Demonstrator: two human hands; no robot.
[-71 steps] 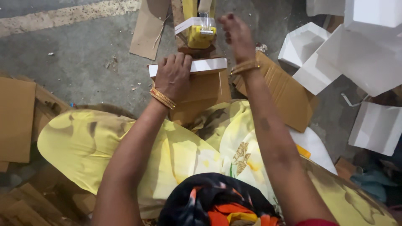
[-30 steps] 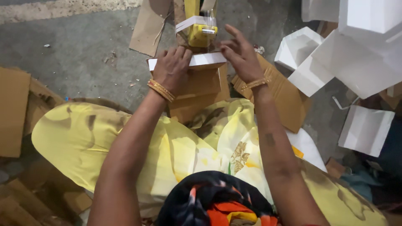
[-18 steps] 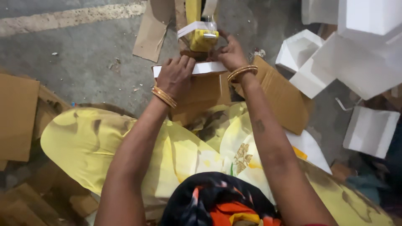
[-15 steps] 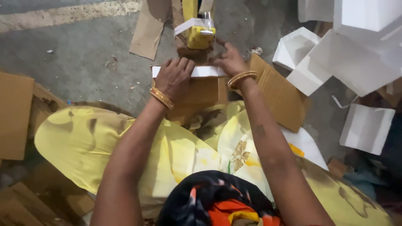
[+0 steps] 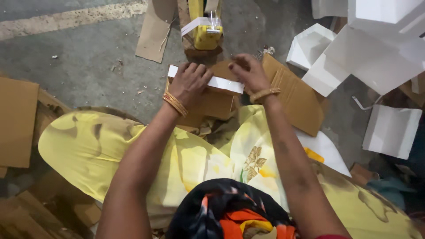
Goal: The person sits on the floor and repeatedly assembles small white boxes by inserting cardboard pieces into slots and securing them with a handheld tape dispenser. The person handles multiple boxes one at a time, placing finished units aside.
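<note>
A small brown cardboard box (image 5: pixel 217 102) with a white strip (image 5: pixel 223 84) across its top rests on the floor in front of my knees. My left hand (image 5: pixel 189 84) lies flat on the strip's left part, fingers spread. My right hand (image 5: pixel 247 71) sits at the box's far right edge, fingers curled down onto the cardboard flap. Just beyond the box stands a yellow tape dispenser (image 5: pixel 204 27) with a loose end of clear tape.
White foam blocks (image 5: pixel 363 57) pile up at the right. Flat cardboard sheets lie at the left (image 5: pixel 17 119), behind (image 5: pixel 155 31) and under my right arm (image 5: pixel 296 95). Grey concrete floor (image 5: pixel 88 53) spreads at the upper left. Yellow cloth covers my lap.
My right hand came back from the tape dispenser and now rests on the box's right edge. My left hand has stayed pressed on the white strip.
</note>
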